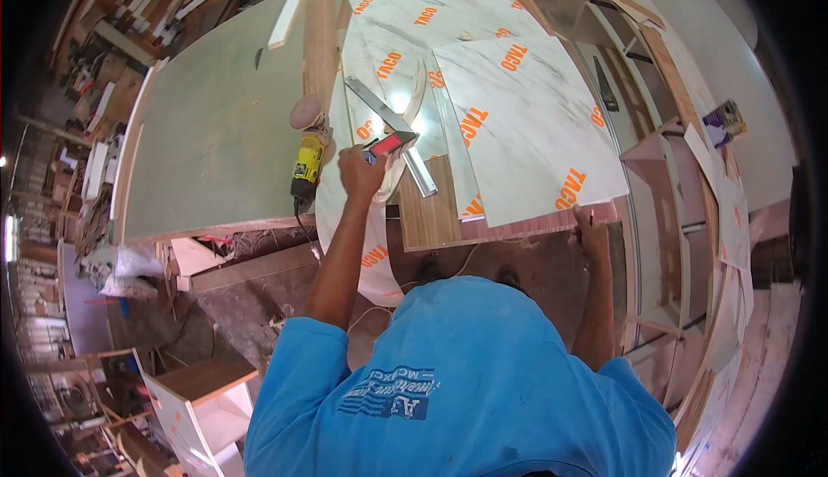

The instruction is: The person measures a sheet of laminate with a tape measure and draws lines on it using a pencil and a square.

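My left hand [360,169] is closed at a red-and-blue object [388,144], among steel ruler-like pieces [371,97] lying at angles and a crumpled pale strip [392,171]. My right hand [592,234] grips the lower right corner of a white marble-patterned sheet [535,132] marked with repeated orange print. More such sheets [388,11] lie beneath and behind it, over wood-grain boards [423,218]. Left of my left hand lies a yellow-and-black corded power tool [306,162] with a round pad at its upper end.
A large grey-green panel [198,149] covers the left of the bench, with a narrow white offcut [286,20] on it. Cabinet frames and leaning sheets [690,253] line the right. Stacked timber [138,3] fills the back left; a small cabinet [198,373] stands low left. A cord runs below the bench.
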The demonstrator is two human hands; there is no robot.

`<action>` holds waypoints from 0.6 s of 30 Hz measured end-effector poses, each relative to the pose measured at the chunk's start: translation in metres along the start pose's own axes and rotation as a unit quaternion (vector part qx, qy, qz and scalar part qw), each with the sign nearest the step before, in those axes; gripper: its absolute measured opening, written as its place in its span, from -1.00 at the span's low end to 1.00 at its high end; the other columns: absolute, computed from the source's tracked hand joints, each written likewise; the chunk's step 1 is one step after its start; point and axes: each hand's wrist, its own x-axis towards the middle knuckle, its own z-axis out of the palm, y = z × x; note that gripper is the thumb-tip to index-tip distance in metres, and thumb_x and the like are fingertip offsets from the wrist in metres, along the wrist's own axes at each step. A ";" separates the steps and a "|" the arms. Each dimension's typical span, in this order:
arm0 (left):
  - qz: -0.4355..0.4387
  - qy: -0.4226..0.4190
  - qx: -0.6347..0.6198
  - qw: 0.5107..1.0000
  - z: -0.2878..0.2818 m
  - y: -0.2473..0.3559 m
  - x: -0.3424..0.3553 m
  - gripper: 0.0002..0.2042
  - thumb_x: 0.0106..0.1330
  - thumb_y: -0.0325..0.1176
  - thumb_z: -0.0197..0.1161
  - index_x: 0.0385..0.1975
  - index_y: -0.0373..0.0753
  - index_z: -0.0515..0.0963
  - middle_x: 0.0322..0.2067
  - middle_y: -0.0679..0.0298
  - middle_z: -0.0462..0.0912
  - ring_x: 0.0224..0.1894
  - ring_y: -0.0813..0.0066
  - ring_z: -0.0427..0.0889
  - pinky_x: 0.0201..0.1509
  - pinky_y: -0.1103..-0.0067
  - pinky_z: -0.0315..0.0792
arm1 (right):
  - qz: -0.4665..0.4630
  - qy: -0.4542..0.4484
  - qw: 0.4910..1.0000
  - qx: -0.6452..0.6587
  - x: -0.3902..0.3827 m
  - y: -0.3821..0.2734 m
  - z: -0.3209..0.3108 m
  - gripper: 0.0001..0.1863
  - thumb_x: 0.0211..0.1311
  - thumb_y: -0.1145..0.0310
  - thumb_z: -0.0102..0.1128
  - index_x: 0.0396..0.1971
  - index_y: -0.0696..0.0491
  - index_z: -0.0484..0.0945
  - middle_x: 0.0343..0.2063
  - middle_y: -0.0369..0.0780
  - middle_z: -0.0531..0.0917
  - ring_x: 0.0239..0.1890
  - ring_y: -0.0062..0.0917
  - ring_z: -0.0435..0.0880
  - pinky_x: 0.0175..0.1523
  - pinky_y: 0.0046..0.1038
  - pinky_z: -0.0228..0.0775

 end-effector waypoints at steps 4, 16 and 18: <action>0.017 -0.103 0.105 0.989 0.009 -0.030 0.005 0.02 -0.12 0.19 0.55 0.34 -0.27 0.31 0.09 -0.16 0.46 0.14 -0.11 0.50 0.16 0.13 0.47 | 0.036 0.030 0.999 -0.027 -0.055 0.023 -0.004 -0.49 0.24 -0.12 0.29 -0.59 0.06 0.57 -0.68 -0.35 0.54 -0.70 -0.71 0.39 -0.61 -0.54 0.14; 0.091 -0.199 0.116 0.969 -0.013 -0.074 0.061 -0.29 -0.23 0.09 0.64 -0.18 -0.35 0.57 -0.18 -0.07 0.59 -0.12 -0.07 0.62 -0.08 0.14 0.52 | 0.076 0.090 0.993 0.032 -0.126 0.028 -0.007 -0.57 0.28 -0.05 0.29 -0.50 0.05 0.59 -0.65 -0.36 0.58 -0.65 -0.73 0.44 -0.55 -0.58 0.20; 0.119 -0.145 0.070 0.980 -0.026 -0.090 0.065 -0.37 -0.16 0.03 0.63 -0.26 -0.36 0.56 -0.26 0.01 0.62 -0.22 0.07 0.63 -0.13 0.25 0.53 | 0.084 0.085 0.991 0.063 -0.124 0.038 -0.017 -0.59 0.27 -0.04 0.31 -0.47 0.03 0.59 -0.63 -0.38 0.59 -0.63 -0.74 0.44 -0.54 -0.61 0.17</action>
